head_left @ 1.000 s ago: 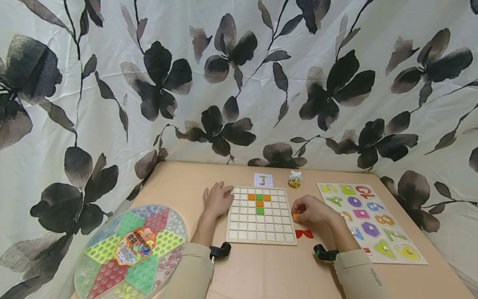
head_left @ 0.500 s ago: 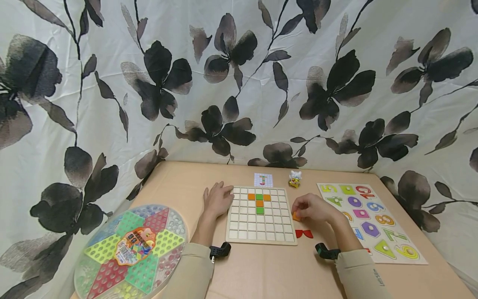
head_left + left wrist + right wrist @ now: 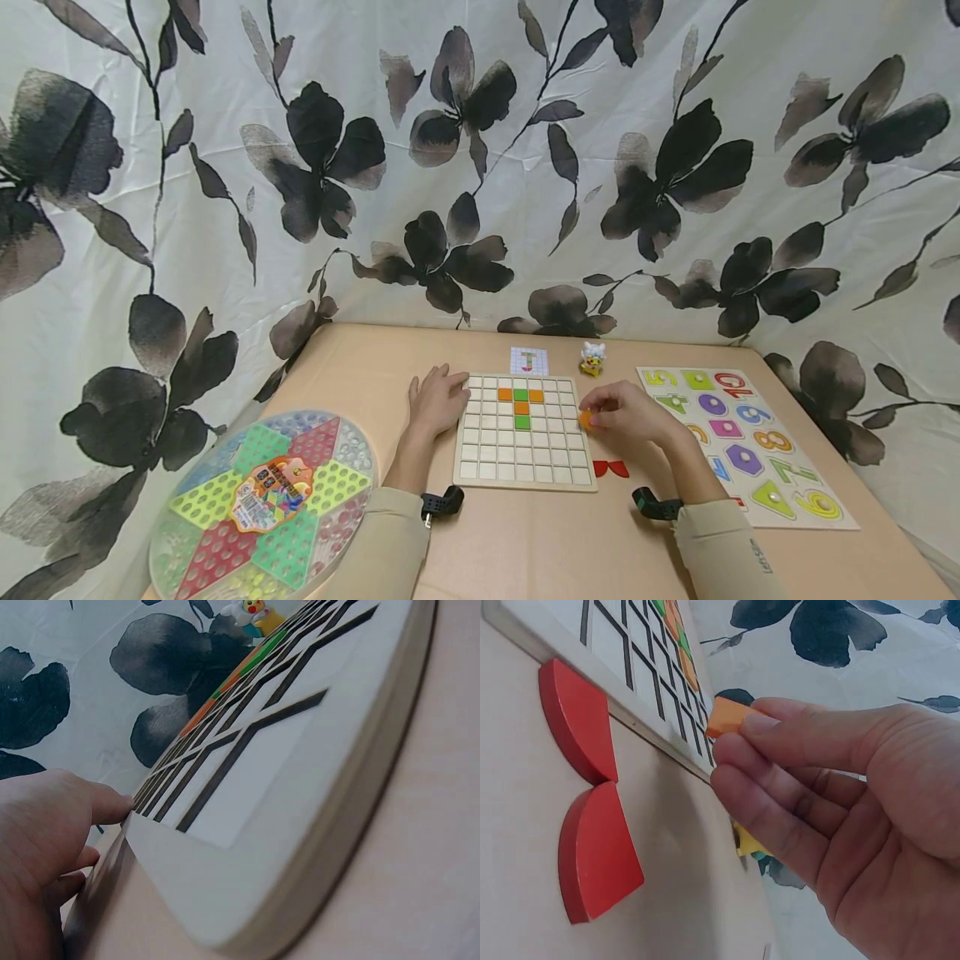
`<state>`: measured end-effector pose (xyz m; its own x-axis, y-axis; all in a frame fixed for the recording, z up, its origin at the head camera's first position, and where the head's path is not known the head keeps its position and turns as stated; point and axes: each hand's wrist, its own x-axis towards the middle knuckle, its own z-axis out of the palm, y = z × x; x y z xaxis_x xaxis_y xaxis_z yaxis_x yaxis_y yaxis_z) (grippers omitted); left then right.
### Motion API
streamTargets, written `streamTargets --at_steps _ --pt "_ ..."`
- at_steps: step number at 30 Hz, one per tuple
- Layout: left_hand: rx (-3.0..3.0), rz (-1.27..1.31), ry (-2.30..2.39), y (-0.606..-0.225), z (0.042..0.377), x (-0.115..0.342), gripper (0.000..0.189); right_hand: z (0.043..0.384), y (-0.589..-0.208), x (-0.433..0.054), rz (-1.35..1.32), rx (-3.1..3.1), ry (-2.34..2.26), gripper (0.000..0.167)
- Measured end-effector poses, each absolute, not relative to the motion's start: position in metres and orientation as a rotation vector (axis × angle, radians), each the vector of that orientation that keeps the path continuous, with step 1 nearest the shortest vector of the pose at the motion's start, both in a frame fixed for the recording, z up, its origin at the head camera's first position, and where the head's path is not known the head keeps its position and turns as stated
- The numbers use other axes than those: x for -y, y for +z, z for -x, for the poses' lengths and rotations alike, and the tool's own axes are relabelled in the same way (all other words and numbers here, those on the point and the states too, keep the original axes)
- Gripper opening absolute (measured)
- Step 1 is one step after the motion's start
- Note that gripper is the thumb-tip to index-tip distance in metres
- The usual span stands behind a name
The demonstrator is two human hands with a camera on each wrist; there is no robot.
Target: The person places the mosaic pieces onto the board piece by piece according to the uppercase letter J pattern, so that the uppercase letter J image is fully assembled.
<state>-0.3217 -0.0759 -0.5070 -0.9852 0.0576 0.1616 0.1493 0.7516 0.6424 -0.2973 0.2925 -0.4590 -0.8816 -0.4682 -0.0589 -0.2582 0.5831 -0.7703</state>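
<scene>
A white gridded wooden board [image 3: 487, 458] lies flat mid-table. Several orange and green square blocks [image 3: 521, 408] form a T shape in its upper middle. My left hand [image 3: 437, 398] rests at the board's left edge, its index fingertip right at the corner in the left wrist view. Between thumb and fingers, my right hand [image 3: 626, 414] pinches a small orange block [image 3: 727, 718], raised beside the board's right edge. Below that hand, two red quarter-circle blocks [image 3: 585, 720] lie with their corners meeting, next to the board.
Behind the board are a small grid card [image 3: 528, 361] bearing a coloured figure and a toy figurine [image 3: 592, 360]. A number-and-shape puzzle board [image 3: 750, 450] lies at the right. At the left sits a round, star-patterned game board [image 3: 348, 437]. A floral cloth [image 3: 480, 167] hangs behind the table.
My right hand has risen slightly and shifted toward the board, bringing the orange block up from the table at the board's right edge. The left hand has stayed still.
</scene>
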Motion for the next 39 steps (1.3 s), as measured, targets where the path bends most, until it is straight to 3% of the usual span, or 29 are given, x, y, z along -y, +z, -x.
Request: streamTargets --at_steps 7,39 --pt "2.806 0.166 -1.063 -0.506 0.321 0.076 0.038 0.294 -0.456 -0.284 0.612 -2.589 -1.196 0.026" --pt "2.802 0.163 -1.059 -0.505 0.32 0.075 0.037 0.288 -0.463 -0.237 0.72 -2.623 -1.288 0.023"
